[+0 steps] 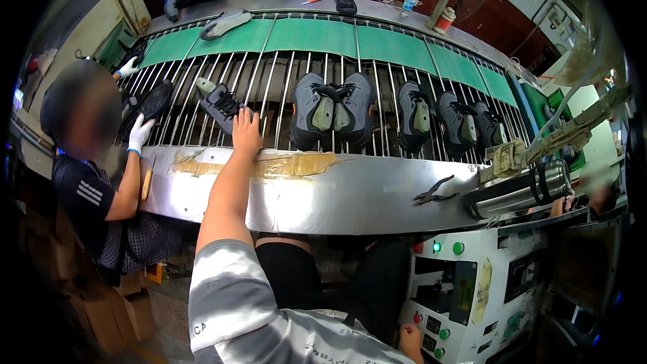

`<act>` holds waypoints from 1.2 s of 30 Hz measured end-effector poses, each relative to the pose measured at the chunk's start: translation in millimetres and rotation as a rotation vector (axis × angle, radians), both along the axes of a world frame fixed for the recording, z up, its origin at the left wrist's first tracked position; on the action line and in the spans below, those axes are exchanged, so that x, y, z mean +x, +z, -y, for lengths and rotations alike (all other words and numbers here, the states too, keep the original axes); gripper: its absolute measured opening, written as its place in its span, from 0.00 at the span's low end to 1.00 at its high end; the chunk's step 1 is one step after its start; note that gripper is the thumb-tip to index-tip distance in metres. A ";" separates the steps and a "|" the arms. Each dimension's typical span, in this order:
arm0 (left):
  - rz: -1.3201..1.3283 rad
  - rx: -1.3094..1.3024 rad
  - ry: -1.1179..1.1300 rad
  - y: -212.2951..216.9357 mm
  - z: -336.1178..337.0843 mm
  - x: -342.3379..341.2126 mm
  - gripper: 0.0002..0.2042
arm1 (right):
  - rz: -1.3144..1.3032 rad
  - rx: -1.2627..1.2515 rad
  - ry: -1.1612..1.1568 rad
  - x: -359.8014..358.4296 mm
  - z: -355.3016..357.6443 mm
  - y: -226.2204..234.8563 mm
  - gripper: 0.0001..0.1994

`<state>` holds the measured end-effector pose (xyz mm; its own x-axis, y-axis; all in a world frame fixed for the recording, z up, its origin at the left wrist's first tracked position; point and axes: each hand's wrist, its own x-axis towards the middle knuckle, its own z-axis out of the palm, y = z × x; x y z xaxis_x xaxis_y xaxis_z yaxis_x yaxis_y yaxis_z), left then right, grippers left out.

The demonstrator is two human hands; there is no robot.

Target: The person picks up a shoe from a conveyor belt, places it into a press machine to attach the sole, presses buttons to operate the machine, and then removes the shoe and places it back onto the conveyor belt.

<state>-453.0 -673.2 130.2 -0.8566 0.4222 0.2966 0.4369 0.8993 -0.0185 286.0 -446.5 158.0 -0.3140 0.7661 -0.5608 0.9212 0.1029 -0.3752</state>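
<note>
My left hand (247,132) reaches over the steel ledge. Its fingers are stretched out and slightly apart against the right side of a dark grey shoe (221,105). That shoe lies at a slant on the metal bars, with a pale green last (205,86) showing at its opening. To the right of it, a pair of grey shoes (309,109) stands side by side on the bars, also on green lasts. Low at the right, beside the machine, my right hand (410,341) is curled closed, with nothing visible in it.
More shoes (458,125) stand farther right. The ledge (377,192) carries pliers (435,192) and a steel flask (519,190). A green belt strip (310,37) crosses the bars, bearing a grey shoe part (226,24). At left, a gloved co-worker (91,182) handles a black shoe (156,100). A control box (448,290) stands below.
</note>
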 end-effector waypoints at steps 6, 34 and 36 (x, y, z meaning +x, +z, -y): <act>0.026 -0.057 -0.199 -26.6 5.6 -36.7 0.31 | -0.009 0.037 0.011 -9.9 18.2 -32.6 0.10; 1.333 1.520 -0.863 333.5 34.7 246.0 0.19 | -0.984 1.081 0.638 -328.2 119.5 200.3 0.46; 1.488 1.515 -0.920 338.1 31.6 269.1 0.17 | -1.027 0.940 0.719 -280.0 105.8 226.8 0.44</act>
<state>-183.8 -704.8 468.4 -0.4804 0.8462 0.2306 -0.3364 -0.4206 0.8426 6.0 -552.3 384.8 -0.6863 0.2325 0.6891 -0.0214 0.9407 -0.3386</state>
